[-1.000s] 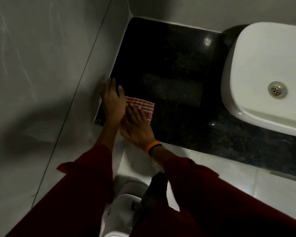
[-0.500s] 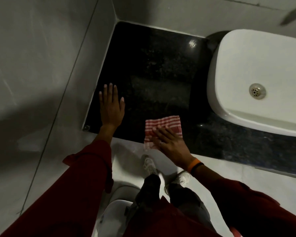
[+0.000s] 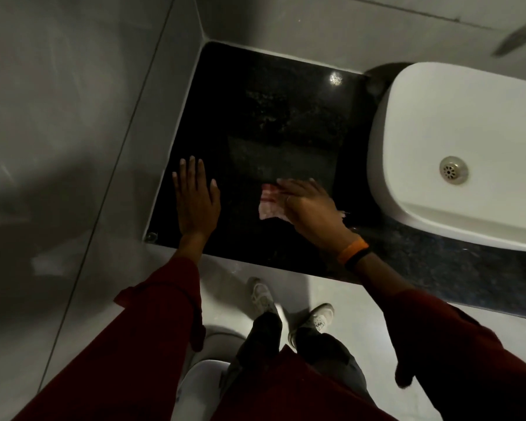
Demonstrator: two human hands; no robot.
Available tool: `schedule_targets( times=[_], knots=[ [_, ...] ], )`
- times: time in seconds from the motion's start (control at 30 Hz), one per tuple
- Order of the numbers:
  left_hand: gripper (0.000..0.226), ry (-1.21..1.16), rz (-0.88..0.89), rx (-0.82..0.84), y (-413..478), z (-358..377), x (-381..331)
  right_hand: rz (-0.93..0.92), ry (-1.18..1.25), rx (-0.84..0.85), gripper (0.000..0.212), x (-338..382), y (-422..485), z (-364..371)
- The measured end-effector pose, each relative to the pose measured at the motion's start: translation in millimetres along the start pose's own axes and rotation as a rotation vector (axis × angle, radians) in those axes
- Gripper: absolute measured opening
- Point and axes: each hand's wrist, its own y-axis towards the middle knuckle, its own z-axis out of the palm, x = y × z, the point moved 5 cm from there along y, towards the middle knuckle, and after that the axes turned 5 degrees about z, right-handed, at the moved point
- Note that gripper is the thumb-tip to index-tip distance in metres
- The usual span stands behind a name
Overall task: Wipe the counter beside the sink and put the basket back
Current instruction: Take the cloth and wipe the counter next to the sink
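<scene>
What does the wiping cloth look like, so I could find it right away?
Start at the big white sink on the right, then look left onto the black counter beside it. The cloth lies flat there, mostly hidden under the right hand. It is the only thing with red and white stripes.

sleeves: you wear dark red long sleeves (image 3: 152,323), loose and wide at the cuff, on both arms.
left hand: your left hand (image 3: 196,202) is bare, with no ring or band that shows.
right hand: your right hand (image 3: 308,208) is bare.
wrist: on your right wrist you wear an orange band (image 3: 353,250) with a black band (image 3: 359,259) just beside it.
trousers: yours are dark (image 3: 264,344).
shoes: you wear pale lace-up trainers (image 3: 263,296).
</scene>
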Motion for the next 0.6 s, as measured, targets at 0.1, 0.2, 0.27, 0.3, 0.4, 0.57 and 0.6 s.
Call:
schedule_targets(
  times=[0.1, 0.2, 0.27, 0.3, 0.4, 0.57, 0.6],
  knots=[
    [0.057, 0.011, -0.005, 0.000, 1, 0, -1, 0.131, -0.104, 0.124, 0.068, -8, -14, 54],
    [0.057, 0.027, -0.003, 0.001, 0, 0, -1, 0.176, -0.126, 0.015, 0.073, -10, -12, 74],
    [0.058, 0.040, 0.004, 0.013, 0, 0, -1, 0.247, -0.090, -0.052, 0.072, -10, 5, 74],
    [0.058, 0.050, 0.006, 0.019, 0, 1, -1, 0.277, -0.087, -0.066, 0.072, -11, 16, 72],
    [0.059, 0.069, 0.009, 0.012, 0, 1, -2, 0.321, -0.105, -0.090, 0.074, -9, 48, 72],
    [0.061, 0.031, 0.039, -0.019, -2, 3, 0, 0.185, -0.091, -0.057, 0.072, 16, 106, 75],
    [0.061, 0.011, 0.045, -0.018, -2, 3, 0, 0.135, -0.090, -0.046, 0.072, 23, 108, 77]
  ],
)
